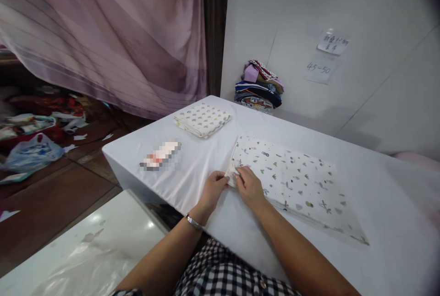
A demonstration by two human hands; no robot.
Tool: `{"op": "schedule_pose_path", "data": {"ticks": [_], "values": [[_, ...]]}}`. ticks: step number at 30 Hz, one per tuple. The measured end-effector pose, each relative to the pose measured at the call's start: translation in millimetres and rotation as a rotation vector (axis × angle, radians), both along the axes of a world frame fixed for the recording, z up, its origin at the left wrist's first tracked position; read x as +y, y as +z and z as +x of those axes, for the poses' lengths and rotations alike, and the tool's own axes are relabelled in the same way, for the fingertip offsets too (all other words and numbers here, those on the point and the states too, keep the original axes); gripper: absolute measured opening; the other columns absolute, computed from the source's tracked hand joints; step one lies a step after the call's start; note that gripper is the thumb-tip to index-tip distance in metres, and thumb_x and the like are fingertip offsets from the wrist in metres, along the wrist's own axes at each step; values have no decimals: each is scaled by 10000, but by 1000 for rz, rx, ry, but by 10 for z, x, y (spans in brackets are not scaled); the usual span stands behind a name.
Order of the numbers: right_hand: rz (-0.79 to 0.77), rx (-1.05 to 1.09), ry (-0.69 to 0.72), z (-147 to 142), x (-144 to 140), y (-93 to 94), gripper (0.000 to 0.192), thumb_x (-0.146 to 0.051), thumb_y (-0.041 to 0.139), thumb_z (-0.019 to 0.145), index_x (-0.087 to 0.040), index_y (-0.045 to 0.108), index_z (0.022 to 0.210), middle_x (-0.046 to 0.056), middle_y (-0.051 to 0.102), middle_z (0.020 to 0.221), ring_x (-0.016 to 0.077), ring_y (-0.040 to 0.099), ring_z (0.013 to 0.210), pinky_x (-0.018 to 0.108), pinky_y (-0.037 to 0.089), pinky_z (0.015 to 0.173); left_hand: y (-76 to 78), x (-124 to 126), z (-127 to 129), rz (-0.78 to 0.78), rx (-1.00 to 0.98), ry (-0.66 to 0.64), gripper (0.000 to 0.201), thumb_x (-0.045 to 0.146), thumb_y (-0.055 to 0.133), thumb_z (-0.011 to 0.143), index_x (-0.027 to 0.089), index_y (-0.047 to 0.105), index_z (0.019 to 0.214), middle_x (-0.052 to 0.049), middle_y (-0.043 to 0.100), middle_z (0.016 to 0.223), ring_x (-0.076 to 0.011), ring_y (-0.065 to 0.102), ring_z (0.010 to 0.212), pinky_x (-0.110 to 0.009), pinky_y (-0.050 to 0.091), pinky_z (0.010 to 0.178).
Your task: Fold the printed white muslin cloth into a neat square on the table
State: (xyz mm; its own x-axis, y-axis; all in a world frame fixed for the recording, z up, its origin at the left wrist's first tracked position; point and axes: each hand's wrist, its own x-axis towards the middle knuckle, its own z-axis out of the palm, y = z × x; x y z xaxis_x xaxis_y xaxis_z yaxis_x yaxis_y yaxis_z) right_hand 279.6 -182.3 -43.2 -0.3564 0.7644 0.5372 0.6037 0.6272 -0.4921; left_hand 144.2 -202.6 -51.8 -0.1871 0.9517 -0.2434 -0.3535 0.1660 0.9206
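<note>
Pink curtain (161, 35): hangs well beyond the left hand (213, 191), off to its left.
White table (385, 195): spreads beneath both hands and runs far out to the right of the right hand (250, 186).
Cloth (299, 181): printed, lying flat in layers on the table, from the fingertips out beyond the right hand and to its right. Its near left corner is bunched between the hands. Working that corner looks to be the step in hand; the next move seems to call for holding the layers together and easing the bunched edge straight.
Forearms (302, 245): reach forward from the body and converge, the hands just beside each other, low over the table.
Folded cloth (202, 119): rests apart, ahead of the left hand.
Stack (259, 85): folded fabrics, well beyond the right hand.
Blurred thing (161, 156): on the table, ahead and left of the left hand; cannot tell what.
Right hand: palm down, fingers curled nearly closed, tips holding the corner.
Left hand: turned inward, thumb and forefinger pinched on the same corner.
Bracelet (195, 222): around the left wrist, just behind that hand.
</note>
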Motion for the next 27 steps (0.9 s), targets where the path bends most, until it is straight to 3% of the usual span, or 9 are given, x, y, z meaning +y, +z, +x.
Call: {"op": "schedule_pose_path", "data": {"ticks": [5, 13, 18, 27], "values": [[12, -177, 12, -33, -61, 43, 198, -185, 411, 867, -179, 575, 978, 81, 578, 893, 204, 516, 853, 326, 445, 753, 30, -13, 1, 1, -10, 19, 162, 213, 655, 602, 152, 556, 715, 29, 567, 666, -98, 551, 624, -237, 468, 631], [-23, -197, -11, -47, -23, -38, 130, -226, 418, 876, -190, 543, 879, 62, 559, 865, 195, 506, 832, 305, 430, 724, 83, -73, -29, 33, 41, -48, 198, 216, 659, 603, 148, 601, 780, 5, 610, 709, -110, 569, 669, -234, 458, 665], [26, -151, -16, 7, -9, 40, 180, -215, 368, 906, -190, 540, 952, 65, 566, 884, 186, 519, 853, 288, 428, 739, 85, -35, -41, 8, -9, 5, 198, 180, 658, 587, 140, 582, 765, 7, 584, 696, -103, 552, 654, -238, 471, 650], [41, -377, -36, -125, -87, 20, 138, -181, 419, 889, -178, 557, 886, 66, 561, 841, 192, 506, 780, 297, 405, 671, 119, -59, -93, -25, -50, 45, 344, 137, 643, 583, 151, 557, 917, -7, 589, 758, -112, 565, 682, -236, 484, 638]]}}
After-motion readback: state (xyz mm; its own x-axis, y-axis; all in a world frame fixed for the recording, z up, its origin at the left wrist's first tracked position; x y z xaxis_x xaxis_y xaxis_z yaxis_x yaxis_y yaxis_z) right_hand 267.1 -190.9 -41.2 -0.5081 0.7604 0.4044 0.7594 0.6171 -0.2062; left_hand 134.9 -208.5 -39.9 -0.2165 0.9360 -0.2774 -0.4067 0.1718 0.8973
